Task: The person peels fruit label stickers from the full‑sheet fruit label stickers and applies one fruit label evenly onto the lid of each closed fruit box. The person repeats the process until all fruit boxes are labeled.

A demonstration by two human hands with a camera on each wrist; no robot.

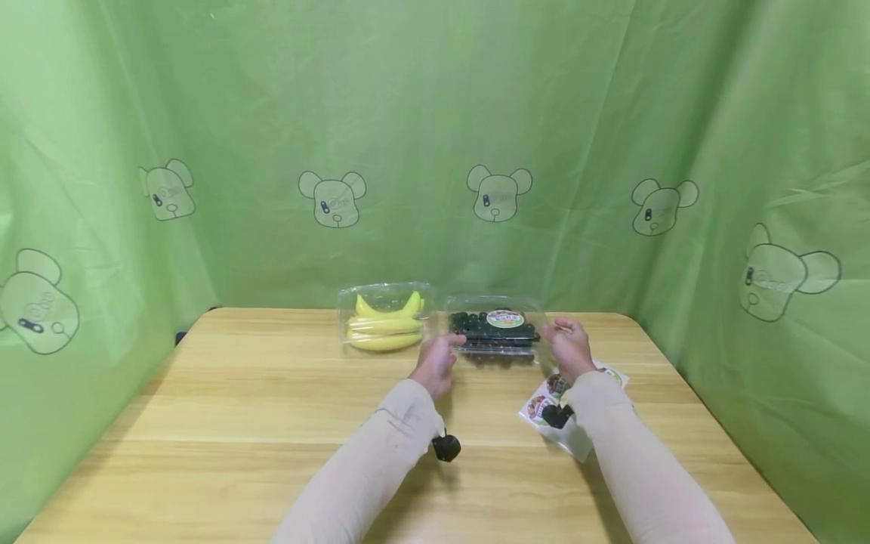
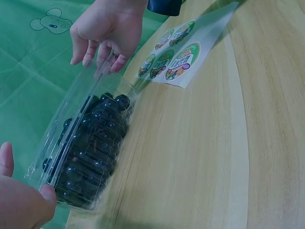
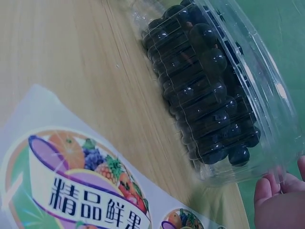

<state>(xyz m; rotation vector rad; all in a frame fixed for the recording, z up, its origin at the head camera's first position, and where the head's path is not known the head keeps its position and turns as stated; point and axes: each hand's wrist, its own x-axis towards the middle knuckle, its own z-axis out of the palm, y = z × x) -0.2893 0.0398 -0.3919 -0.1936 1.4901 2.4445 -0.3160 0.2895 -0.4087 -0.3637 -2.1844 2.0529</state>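
A clear plastic box of dark grapes (image 1: 476, 325) is at the far side of the table, a round fruit sticker (image 1: 505, 318) on its lid. With its thumb at the near left corner, my left hand (image 1: 435, 364) holds one end of the box. My right hand (image 1: 569, 347) pinches the rim at the opposite end; in the left wrist view its fingertips (image 2: 87, 61) are bent over that edge. The grapes (image 3: 209, 95) show through the ribbed side wall in the right wrist view. Part of my left hand's fingers is hidden behind the box.
To the left stands another clear box with yellow bananas (image 1: 384, 326). A sheet of round fruit stickers (image 1: 537, 404) lies under my right forearm. Green curtains (image 1: 421, 151) with bear-head drawings enclose the wooden table (image 1: 238, 423) at the back and sides.
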